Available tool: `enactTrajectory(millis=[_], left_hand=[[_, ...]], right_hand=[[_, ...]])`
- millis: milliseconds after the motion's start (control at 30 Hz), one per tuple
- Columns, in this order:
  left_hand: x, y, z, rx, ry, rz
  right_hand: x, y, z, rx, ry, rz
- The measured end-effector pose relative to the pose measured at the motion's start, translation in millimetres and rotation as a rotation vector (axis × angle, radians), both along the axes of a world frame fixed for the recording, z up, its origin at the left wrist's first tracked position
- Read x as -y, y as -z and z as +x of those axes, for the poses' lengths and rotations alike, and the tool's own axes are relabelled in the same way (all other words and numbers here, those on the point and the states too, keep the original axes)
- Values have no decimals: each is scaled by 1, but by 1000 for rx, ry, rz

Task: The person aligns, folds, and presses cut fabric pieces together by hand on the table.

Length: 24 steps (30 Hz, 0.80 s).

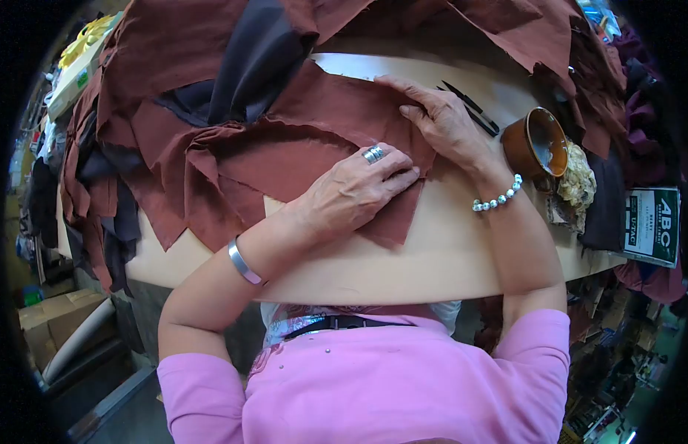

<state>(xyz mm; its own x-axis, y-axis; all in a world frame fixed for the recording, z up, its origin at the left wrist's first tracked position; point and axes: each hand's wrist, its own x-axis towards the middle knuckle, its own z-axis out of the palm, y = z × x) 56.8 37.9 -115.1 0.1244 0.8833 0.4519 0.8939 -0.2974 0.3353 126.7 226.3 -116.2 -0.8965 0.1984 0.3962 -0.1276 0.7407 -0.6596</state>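
Note:
A reddish-brown piece of thin leather (325, 96) lies spread on the pale table, its lower corner near the front edge. My left hand (358, 189), wearing a silver ring, rests on this piece with its fingers curled and pressed together. Farther up, my right hand (444, 122) lies at the piece's right edge, fingers stretched forward and thumb apart. Whatever is under the left fingertips is hidden. Just beyond the right hand are slim black-handled scissors (470, 107), partly covered by that hand.
A brown glazed bowl (518, 148) stands right of my right wrist, beside a crumpled yellowish lump (577, 177). At the right edge is a green-and-white ABC tin (651, 226). Brown and dark leather pieces (173, 44) heap across the back and left. The table edge (373, 292) runs before my body.

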Motion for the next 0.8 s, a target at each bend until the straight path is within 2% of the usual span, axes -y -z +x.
enactTrajectory(millis=[200, 400, 500, 600, 667, 733, 800], left_hand=[[-6, 18, -2, -57, 107, 112], [-4, 4, 2, -78, 121, -3], [-1, -5, 3, -120, 113, -119], [0, -4, 4, -109, 94, -99], [0, -3, 4, -92, 89, -76], [0, -2, 4, -74, 90, -70], [0, -3, 4, -72, 84, -74]], right_hand=[[1, 2, 5, -61, 1, 100], [4, 6, 3, -129, 39, 149], [8, -17, 16, -45, 134, 500], [-11, -68, 50, -414, 271, 631], [-12, -100, 87, -250, 563, 335], [-48, -96, 131, -163, 707, 202], [-75, -82, 175, 84, 823, 521]])
